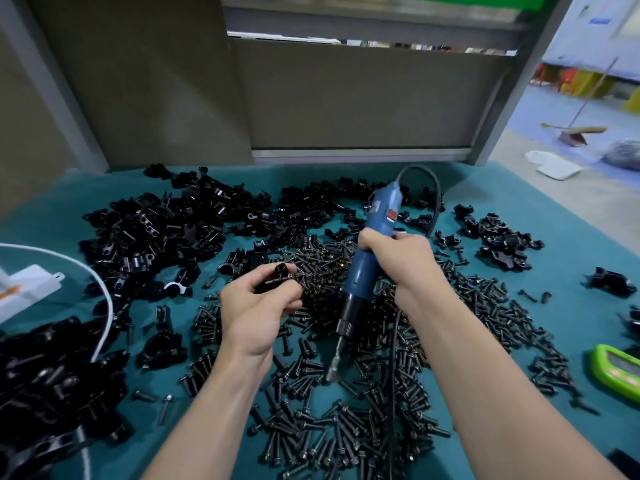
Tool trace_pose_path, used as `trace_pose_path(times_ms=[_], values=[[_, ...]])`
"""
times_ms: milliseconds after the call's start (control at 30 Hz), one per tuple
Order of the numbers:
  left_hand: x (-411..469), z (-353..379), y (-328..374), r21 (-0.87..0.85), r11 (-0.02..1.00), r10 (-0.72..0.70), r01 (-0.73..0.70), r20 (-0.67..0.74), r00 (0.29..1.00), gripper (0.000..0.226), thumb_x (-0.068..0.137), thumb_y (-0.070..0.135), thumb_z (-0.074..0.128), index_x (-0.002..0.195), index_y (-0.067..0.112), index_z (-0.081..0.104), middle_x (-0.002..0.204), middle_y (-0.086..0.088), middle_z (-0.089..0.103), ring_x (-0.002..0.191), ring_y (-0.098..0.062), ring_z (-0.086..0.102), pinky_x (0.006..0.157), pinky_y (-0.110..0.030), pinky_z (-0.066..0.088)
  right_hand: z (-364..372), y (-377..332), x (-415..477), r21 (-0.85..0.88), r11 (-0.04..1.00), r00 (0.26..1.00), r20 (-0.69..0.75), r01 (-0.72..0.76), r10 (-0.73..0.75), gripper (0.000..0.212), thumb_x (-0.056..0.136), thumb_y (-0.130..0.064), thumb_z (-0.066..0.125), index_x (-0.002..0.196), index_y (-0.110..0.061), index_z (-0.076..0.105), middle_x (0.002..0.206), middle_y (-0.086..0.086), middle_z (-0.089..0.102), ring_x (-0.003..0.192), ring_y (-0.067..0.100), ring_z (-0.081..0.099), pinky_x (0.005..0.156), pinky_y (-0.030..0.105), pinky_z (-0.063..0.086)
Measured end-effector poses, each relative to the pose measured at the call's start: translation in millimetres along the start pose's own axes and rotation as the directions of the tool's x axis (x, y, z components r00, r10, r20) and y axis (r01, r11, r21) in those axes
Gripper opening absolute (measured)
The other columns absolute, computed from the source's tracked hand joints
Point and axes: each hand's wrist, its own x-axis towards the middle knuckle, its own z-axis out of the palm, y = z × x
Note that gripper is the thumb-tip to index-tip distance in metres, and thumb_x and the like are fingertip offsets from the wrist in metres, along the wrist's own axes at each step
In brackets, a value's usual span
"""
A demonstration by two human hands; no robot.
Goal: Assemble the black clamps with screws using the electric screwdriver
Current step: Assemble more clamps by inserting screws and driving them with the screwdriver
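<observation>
Single view, head-worn, wide-angle. Faces forward and down over teal table point(485, 188). Close range: forearms enter at bottom edge. Left hand point(258, 308) gripping black clamp point(277, 275) and right hand point(405, 261) gripping electric screwdriver point(362, 268) sit mid-frame. Grey partition point(346, 98) fills upper frame. Floor point(554, 140) at far right.

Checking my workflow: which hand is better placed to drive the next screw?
Right. The right hand grips the blue electric screwdriver, bit pointing down; the left hand holds a black clamp.

Left hand point(257, 306), right hand point(406, 261): both bare; forearms point(485, 362) bare to frame edge
</observation>
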Motion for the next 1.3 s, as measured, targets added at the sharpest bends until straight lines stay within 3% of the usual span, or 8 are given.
trace_pose_path(times_ms=[100, 233, 367, 467, 633, 733, 900, 1300], values=[[-1.8, 0.8, -2.7, -0.016, 1.000, 0.009, -0.009, -0.001, 1.000, 0.037, 0.082, -0.011, 0.073, 0.080, 0.024, 0.084, 0.081, -0.001, 0.077, 0.070, -0.011, 0.071, 0.064, -0.019, 0.056, 0.1, -6.7, -11.4, 0.252, 0.960, 0.987, 0.072, 0.121, -0.144, 0.022, 0.080, -0.026, 0.067, 0.101, -0.030, 0.066, 0.091, -0.002, 0.065, 0.079, 0.019, 0.062, 0.071, 0.039, 0.056], [-2.7, 3.2, -4.8, -0.022, 0.999, 0.027, -0.026, 0.004, 1.000, 0.031, 0.085, -0.008, 0.073, 0.083, 0.022, 0.083, 0.082, -0.002, 0.077, 0.077, -0.012, 0.074, 0.065, -0.020, 0.058, 3.9, -15.5, -16.4, 0.363, 0.904, 0.953, 0.114, 0.225, -0.283, 0.027, 0.089, -0.023, 0.061, 0.109, -0.041, 0.060, 0.099, 0.002, 0.064, 0.077, 0.017, 0.066, 0.072, 0.045, 0.062], [-0.1, 1.3, -3.4, -0.049, 0.999, 0.018, -0.019, -0.022, 1.000, 0.033, 0.088, -0.006, 0.072, 0.083, 0.024, 0.083, 0.081, -0.002, 0.078, 0.078, -0.011, 0.075, 0.063, -0.020, 0.057, 6.9, -22.8, -14.7, 0.483, 0.872, 0.951, 0.222, 0.084, -0.215, 0.041, 0.092, -0.037, 0.054, 0.122, -0.013, 0.067, 0.089, 0.009, 0.067, 0.066, 0.019, 0.063, 0.057, 0.033, 0.055], [2.4, -1.5, -2.8, -0.070, 0.997, 0.008, -0.011, -0.040, 0.999, 0.032, 0.088, -0.006, 0.071, 0.083, 0.023, 0.083, 0.081, -0.001, 0.078, 0.078, -0.010, 0.075, 0.062, -0.020, 0.058, 8.4, -25.4, -10.4, 0.533, 0.846, 0.945, 0.284, -0.015, -0.162, 0.035, 0.102, -0.036, 0.049, 0.100, -0.016, 0.078, 0.090, 0.008, 0.071, 0.069, 0.020, 0.061, 0.060, 0.033, 0.053], [7.2, -2.6, -2.0, -0.036, 0.999, 0.023, -0.024, -0.032, 0.999, 0.028, 0.086, -0.004, 0.072, 0.085, 0.022, 0.083, 0.081, 0.001, 0.077, 0.076, -0.009, 0.072, 0.063, -0.022, 0.058, 3.1, -35.8, 3.0, 0.523, 0.844, 0.930, 0.357, -0.119, -0.091, 0.041, 0.099, -0.040, 0.051, 0.120, -0.009, 0.069, 0.088, 0.007, 0.071, 0.073, 0.022, 0.063, 0.061, 0.034, 0.054], [8.4, -2.1, -2.1, -0.015, 0.999, 0.034, -0.034, -0.024, 0.999, 0.028, 0.086, -0.004, 0.072, 0.085, 0.022, 0.083, 0.081, -0.001, 0.076, 0.074, -0.012, 0.071, 0.063, -0.021, 0.057, -0.4, -36.7, 9.3, 0.505, 0.861, 0.932, 0.340, -0.067, -0.126, 0.038, 0.096, -0.041, 0.053, 0.115, -0.011, 0.066, 0.081, 0.006, 0.069, 0.070, 0.024, 0.067, 0.064, 0.038, 0.056], [8.5, -0.8, -2.1, -0.009, 0.999, 0.043, -0.043, -0.018, 0.999, 0.030, 0.085, -0.006, 0.073, 0.083, 0.022, 0.083, 0.081, 0.000, 0.077, 0.074, -0.012, 0.072, 0.061, -0.020, 0.056, 0.5, -31.3, 10.8, 0.521, 0.854, 0.886, 0.389, 0.013, -0.251, 0.031, 0.095, -0.031, 0.049, 0.114, -0.014, 0.065, 0.095, 0.010, 0.072, 0.075, 0.025, 0.062, 0.068, 0.038, 0.054], [4.9, 2.3, -1.3, 0.013, 0.998, 0.063, -0.063, -0.005, 0.998, 0.032, 0.086, -0.006, 0.073, 0.080, 0.024, 0.083, 0.082, -0.004, 0.075, 0.075, -0.012, 0.071, 0.061, -0.020, 0.055, 15.7, -25.6, -7.9, 0.464, 0.882, 0.955, 0.217, 0.082, -0.203, 0.032, 0.105, -0.033, 0.040, 0.092, -0.014, 0.062, 0.074, 0.006, 0.065, 0.061, 0.022, 0.057, 0.062, 0.036, 0.047]])
